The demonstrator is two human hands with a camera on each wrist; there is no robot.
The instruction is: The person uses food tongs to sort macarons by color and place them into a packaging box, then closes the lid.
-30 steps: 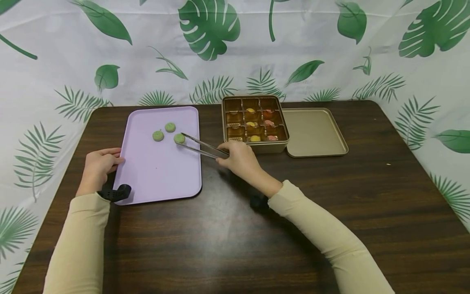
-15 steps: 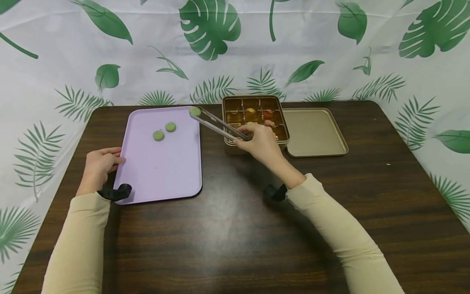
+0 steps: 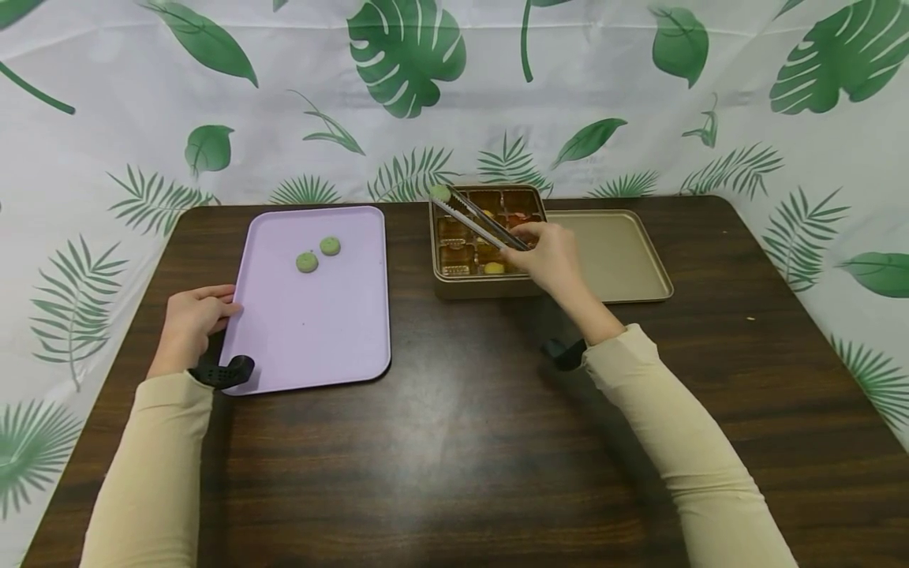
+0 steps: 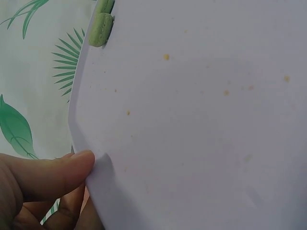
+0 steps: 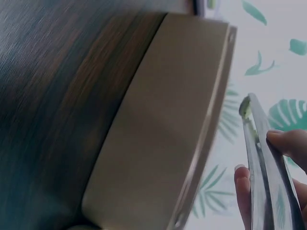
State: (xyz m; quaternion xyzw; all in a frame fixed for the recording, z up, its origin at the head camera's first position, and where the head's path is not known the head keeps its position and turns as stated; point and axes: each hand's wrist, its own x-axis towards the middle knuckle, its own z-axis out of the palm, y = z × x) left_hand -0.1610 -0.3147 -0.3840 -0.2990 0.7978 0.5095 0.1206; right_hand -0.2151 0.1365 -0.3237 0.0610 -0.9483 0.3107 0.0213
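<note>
My right hand grips metal tongs above the gold tin. A green macaron is pinched at the tongs' tips, over the tin's back left corner. Inside the tin, a divided insert holds yellow macarons and pink ones, partly hidden by the hand and tongs. At the left, my left hand holds the edge of a lilac tray; in the left wrist view the thumb lies on its rim with fingers below. Two green macarons sit on the tray.
Right of the tin lies its gold lid on the dark wooden table. A leaf-print cloth hangs behind. Small crumbs dot the tray. A tiny pale scrap lies at the table's right.
The right hand has lifted a green macaron off the tray with the tongs and carried it rightward over the tin. The left hand and tray have stayed put.
</note>
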